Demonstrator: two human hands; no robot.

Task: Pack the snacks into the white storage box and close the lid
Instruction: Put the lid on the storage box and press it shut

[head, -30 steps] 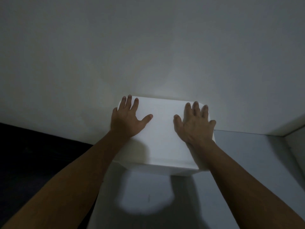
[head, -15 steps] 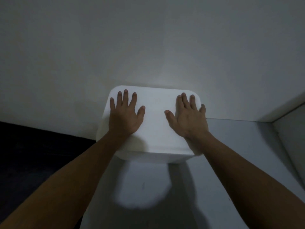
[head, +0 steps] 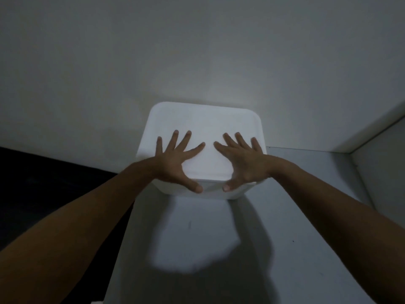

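While both of our palms are lying on top of it, the white storage box (head: 203, 148) is sitting at the far end of a pale grey shelf surface (head: 197, 249), pushed back against a plain pale wall (head: 197, 51). Its lid (head: 203, 123) is already on, a flat white panel with rounded corners, and it is looking level and flush as far as the dim light lets us judge.

Our left hand (head: 173, 161) is pressing down on the near left part of the lid, with four fingers spread straight and pointing away from us and the thumb hooking over the near edge onto the front of the box. Our right hand (head: 243, 161) is mirroring it on the near right part, fingers splayed flat and thumb reaching down over the same front edge. Neither hand is curling around anything; both are flat and pressing. We are probably holding them this way to seat the near edge of the lid evenly, with the thumbs steadying the front so the box is not sliding.

Counting what we are seeing: one box, one lid, two hands and two bare forearms. No snacks are showing anywhere; we are guessing they are inside, though the closed lid is hiding the contents. A dark area (head: 43, 183) is lying to the left of the shelf, and a second pale wall (head: 383, 172) is rising on the right.
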